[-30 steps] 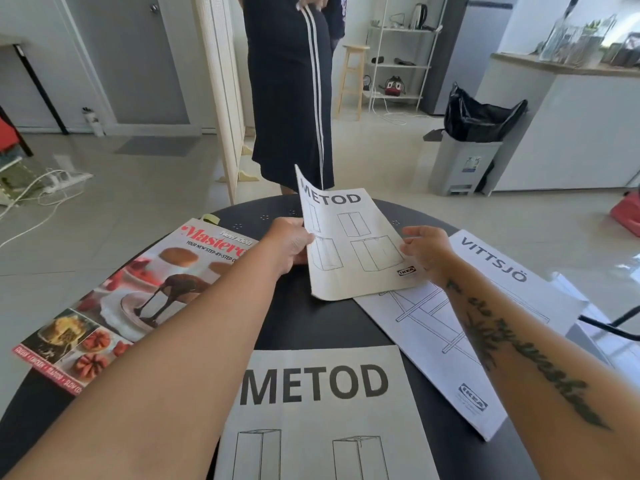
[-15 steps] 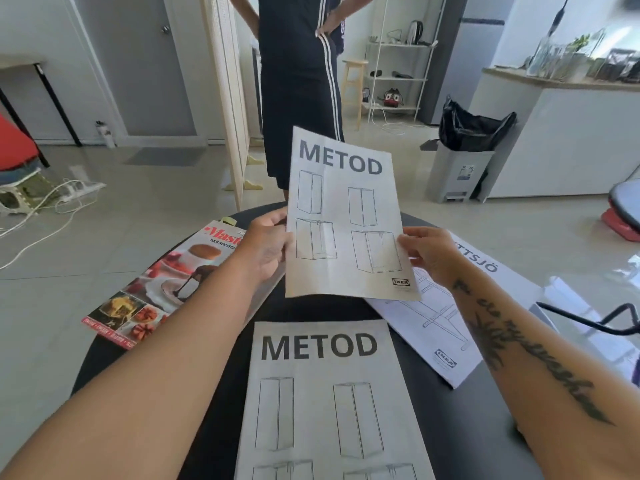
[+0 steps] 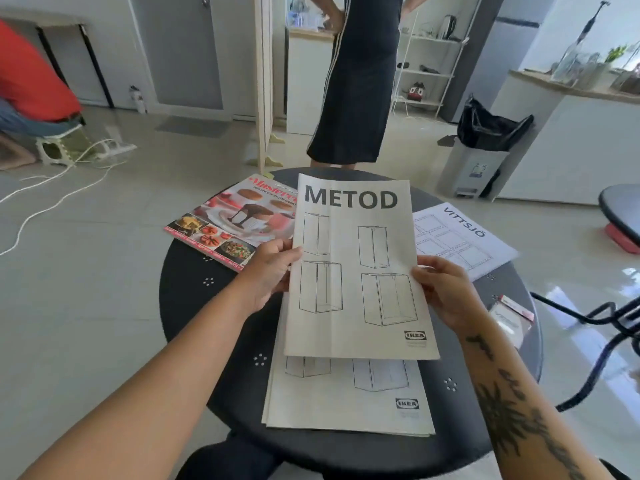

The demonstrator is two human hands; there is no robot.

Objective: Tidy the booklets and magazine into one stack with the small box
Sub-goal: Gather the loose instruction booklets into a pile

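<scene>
**Fingers pinch both side edges of the booklet**

Fingers [image 3: 292,252] of the left hand [image 3: 268,275] and right hand [image 3: 446,292] clamp the booklet [image 3: 356,268] by its long edges, raised over a second booklet [image 3: 346,400] lying near the round worktop's [image 3: 187,306] front rim. Magazine [image 3: 232,223] overhangs the far-left rim; a third booklet [image 3: 464,237] overhangs the far-right. A small packet [image 3: 512,315] sits beside the right rim. Bare worktop shows left of the lower booklet.

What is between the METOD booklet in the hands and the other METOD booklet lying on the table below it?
Nothing visible. The held METOD booklet, gripped by the left hand and right hand, hangs over the lower METOD booklet, whose visible part is bare. The covered part cannot be seen.
</scene>
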